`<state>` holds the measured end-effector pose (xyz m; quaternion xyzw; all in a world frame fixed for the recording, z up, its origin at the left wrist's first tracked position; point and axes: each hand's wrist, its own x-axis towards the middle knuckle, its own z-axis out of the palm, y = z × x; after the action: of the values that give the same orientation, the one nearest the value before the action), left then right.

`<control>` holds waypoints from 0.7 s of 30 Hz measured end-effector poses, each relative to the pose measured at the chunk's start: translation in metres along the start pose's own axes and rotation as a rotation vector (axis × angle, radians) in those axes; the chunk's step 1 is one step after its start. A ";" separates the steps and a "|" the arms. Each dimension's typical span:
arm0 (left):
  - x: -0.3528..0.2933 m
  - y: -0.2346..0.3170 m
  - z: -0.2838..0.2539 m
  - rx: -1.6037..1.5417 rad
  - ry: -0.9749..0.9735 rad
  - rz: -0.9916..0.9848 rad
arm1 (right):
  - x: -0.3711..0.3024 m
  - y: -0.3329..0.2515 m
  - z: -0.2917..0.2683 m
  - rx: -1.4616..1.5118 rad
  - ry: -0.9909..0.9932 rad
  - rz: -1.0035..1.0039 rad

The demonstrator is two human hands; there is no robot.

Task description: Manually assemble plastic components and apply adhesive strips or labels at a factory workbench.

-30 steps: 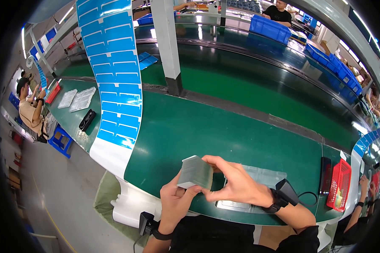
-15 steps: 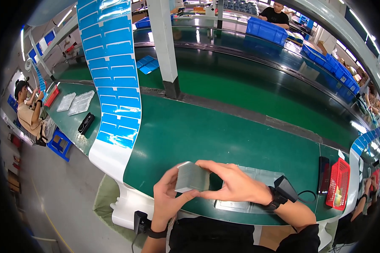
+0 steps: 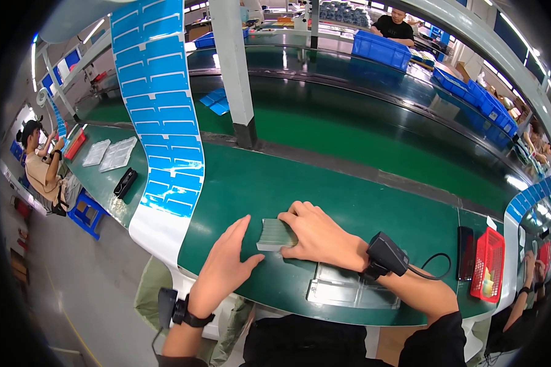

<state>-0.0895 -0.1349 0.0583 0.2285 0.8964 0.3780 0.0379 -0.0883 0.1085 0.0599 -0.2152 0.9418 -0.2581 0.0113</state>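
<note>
A stack of thin, clear glass-like plates (image 3: 274, 235) stands on the green table (image 3: 330, 208) in front of me. My right hand (image 3: 315, 235) grips the stack's right side, with the fingers behind it and the thumb at the near edge. To the left, my left hand (image 3: 226, 260) is open, its fingers stretched and thumb apart, and holds nothing. Partly beneath my right forearm lies a clear plastic tray (image 3: 343, 290) with shallow compartments. Each wrist carries a black strapped device.
A strip of blue film labels (image 3: 165, 116) on white backing hangs down at the left. A black case (image 3: 125, 183) and clear trays (image 3: 117, 153) lie beyond it. At the right are a dark phone-like slab (image 3: 466, 253) and a red basket (image 3: 488, 266). A grey post (image 3: 231, 67) rises behind the table.
The plate stack, held between both hands before, now rests on the table. My left hand has let go and moved left, opening; my right hand has moved slightly farther away with the stack.
</note>
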 end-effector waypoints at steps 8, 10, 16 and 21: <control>0.050 -0.005 0.009 0.069 -0.328 0.154 | -0.002 0.005 0.003 0.041 -0.043 0.011; 0.049 -0.004 0.016 0.098 -0.271 0.168 | -0.004 -0.001 0.004 0.052 -0.025 0.068; 0.037 -0.021 0.042 -0.046 -0.132 0.243 | -0.023 -0.010 0.026 0.197 0.108 0.067; 0.030 -0.029 0.057 -0.203 -0.127 0.220 | -0.025 -0.006 0.059 0.239 0.248 0.107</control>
<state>-0.1131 -0.1017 0.0008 0.3438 0.8189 0.4533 0.0756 -0.0555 0.0854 0.0096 -0.1285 0.9087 -0.3918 -0.0656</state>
